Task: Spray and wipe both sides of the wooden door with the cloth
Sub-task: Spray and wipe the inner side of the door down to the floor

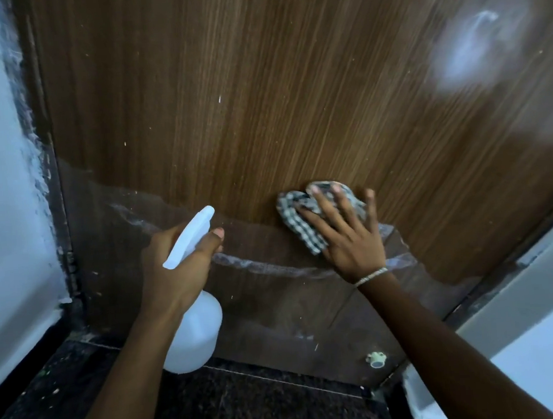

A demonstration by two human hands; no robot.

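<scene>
The right hand (352, 240) presses the checked cloth (294, 222) flat on the door (260, 96), fingers (341, 206) spread toward 11 o'clock. A white streak (266, 268) lies at 7 o'clock of it (running crosswise). The left hand (175, 275), at 9 o'clock, grips the spray bottle (195, 336).

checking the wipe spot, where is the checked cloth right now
In the head view, the black-and-white checked cloth is pressed against the brown wooden door, right of centre, under the spread right hand and right of the white plastic spray bottle.

One door (260, 96), one cloth (297, 222), one bottle (196, 339)
</scene>
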